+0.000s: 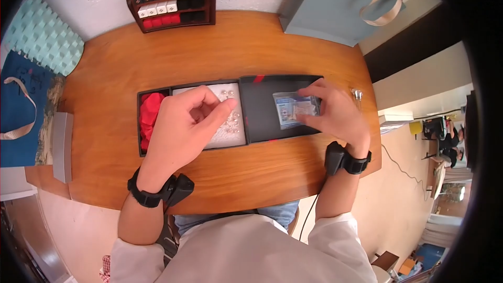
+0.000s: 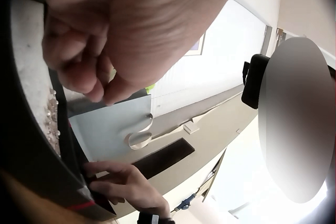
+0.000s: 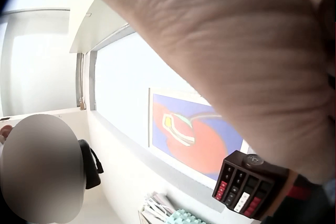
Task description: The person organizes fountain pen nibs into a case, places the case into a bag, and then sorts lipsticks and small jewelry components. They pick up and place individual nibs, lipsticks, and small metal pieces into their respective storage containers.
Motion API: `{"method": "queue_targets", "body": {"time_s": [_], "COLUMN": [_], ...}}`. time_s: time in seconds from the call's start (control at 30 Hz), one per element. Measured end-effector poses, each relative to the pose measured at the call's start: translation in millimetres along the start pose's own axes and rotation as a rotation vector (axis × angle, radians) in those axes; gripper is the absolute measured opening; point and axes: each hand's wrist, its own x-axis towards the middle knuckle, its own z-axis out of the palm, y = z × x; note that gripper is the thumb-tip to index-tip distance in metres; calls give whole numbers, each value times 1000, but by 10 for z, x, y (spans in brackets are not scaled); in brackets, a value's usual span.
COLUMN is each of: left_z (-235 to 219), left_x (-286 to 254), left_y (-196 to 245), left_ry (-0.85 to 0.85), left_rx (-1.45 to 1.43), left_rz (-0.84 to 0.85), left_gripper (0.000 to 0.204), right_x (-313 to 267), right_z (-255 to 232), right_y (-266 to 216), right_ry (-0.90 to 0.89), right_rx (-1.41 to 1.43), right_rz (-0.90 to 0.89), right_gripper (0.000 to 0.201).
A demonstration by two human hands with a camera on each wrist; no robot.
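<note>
A long black box (image 1: 207, 147) lies unfolded on the wooden table. Its left part holds crumpled red material (image 1: 149, 112) and a white padded insert (image 1: 183, 90) with small pearl-like pieces (image 1: 230, 120) on it. My left hand (image 1: 181, 120) hovers over this insert, fingers loosely curled and thumb tip near the pearls; nothing shows between them. In the black right-hand part (image 1: 259, 112) lies a clear plastic packet (image 1: 287, 110) with a blue printed card. Above the packet, my right hand (image 1: 338, 112) has thumb and fingers spread apart, fingertips overlapping its right side.
A dark rack (image 1: 170, 0) of red, black and white cubes stands at the back. Small shiny pieces (image 1: 357, 94) lie right of the box. A grey-blue gift bag (image 1: 330, 13) stands back right; a blue bag (image 1: 23, 110) and a grey box (image 1: 62, 147) are at left.
</note>
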Motion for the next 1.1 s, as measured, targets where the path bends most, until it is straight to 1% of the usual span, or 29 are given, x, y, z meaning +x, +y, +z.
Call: {"method": "queue_targets", "body": {"time_s": [0.03,0.1,0.13,0.17,0.2,0.23,0.27,0.3,0.33,0.37,0.4,0.43,0.5,0.53,0.57,0.6,0.63,0.67,0.7,0.73,0.77,0.83,0.9,0.93,0.97,1.0,1.03,1.07,1.1], "left_z": [8,25,27,20,7,-4,-12,-6,16,32,46,106,142,87,23,-20,-38,-54,-80,-117,-144,-180,-228,-271,-319,-372,-392,-414,-434], "left_x": [-2,0,3,5,7,10,16,16,12,15,28,23,49,78,125,176,205,227,263,307,335,370,348,333,315,304,280,259,245], "left_y": [6,34,59,89,86,46,16,6,2,24,76,241,449,527,610,707,836,981,1101,1184,1227,1235,1246,1249,1236,1203,1169,1150,1147], "left_ry": [15,17,29,41,28,10,-9,-20,-44,-67,-104,-69,-112,-103,-160,-217,-208,-109,-11,8,19,-2,-27,-94,-160,-215,-207,-285,-367], "left_rx": [-14,-20,-43,-61,-46,-86,-124,-102,-196,-288,-365,-389,-485,-474,-372,-269,-264,-305,-348,-375,-370,-382,-382,-363,-345,-317,-323,-315,-305], "left_rz": [-2,-1,-30,-59,-52,-60,-65,-50,-22,5,-1,-6,71,88,164,243,268,301,333,392,419,438,423,345,261,192,167,170,173], "left_gripper": [32,31,30,29,29,26,22,22,17,15,19,22,22,22,21,21,21,20,19,16,16,16,16,17,18,18,18,18,18], "right_x": [-9,-22,-25,-21,-15,-2,17,21,16,24,41,66,117,145,170,196,215,232,247,258,280,314,296,256,249,246,251,274,302], "right_z": [41,131,139,140,138,129,110,91,30,-77,-149,-169,-219,-287,-383,-499,-606,-697,-769,-817,-852,-909,-955,-1012,-1055,-1070,-1053,-1020,-989], "right_y": [19,33,14,-8,-16,22,84,109,22,-142,-282,-369,-529,-611,-698,-780,-848,-899,-926,-937,-932,-874,-876,-891,-889,-872,-837,-787,-743], "right_ry": [9,6,16,41,70,88,72,61,90,93,95,121,98,129,136,186,236,283,293,290,282,250,114,44,31,-43,-119,-176,-190], "right_rx": [0,-87,-81,-97,-112,-99,-33,31,41,208,375,386,558,535,529,551,572,648,633,759,888,882,934,913,916,880,849,869,888], "right_rz": [9,18,27,-2,-32,-23,-57,-95,-94,-118,-151,-167,-382,-460,-479,-439,-401,-387,-414,-399,-382,-420,-320,-256,-252,-273,-292,-369,-357], "right_gripper": [33,28,28,27,26,26,23,20,20,16,13,13,11,16,16,17,18,22,22,22,22,22,18,17,17,17,16,16,16]}}
